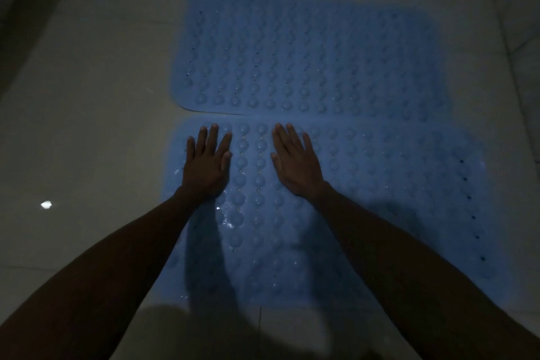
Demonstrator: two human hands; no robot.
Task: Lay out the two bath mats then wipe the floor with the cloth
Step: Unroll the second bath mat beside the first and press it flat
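Two blue rubber bath mats with rows of round suction cups lie flat on the pale tiled floor. The far mat lies behind the near mat, their long edges almost touching. My left hand lies flat on the near mat's far left part, fingers straight and spread. My right hand lies flat on the same mat a little to the right, fingers straight. Neither hand holds anything. No cloth shows in the head view.
Pale floor tiles stretch to the left of the mats, with a small bright reflection. A wall or raised tiled edge runs along the right and far sides. The room is dim.
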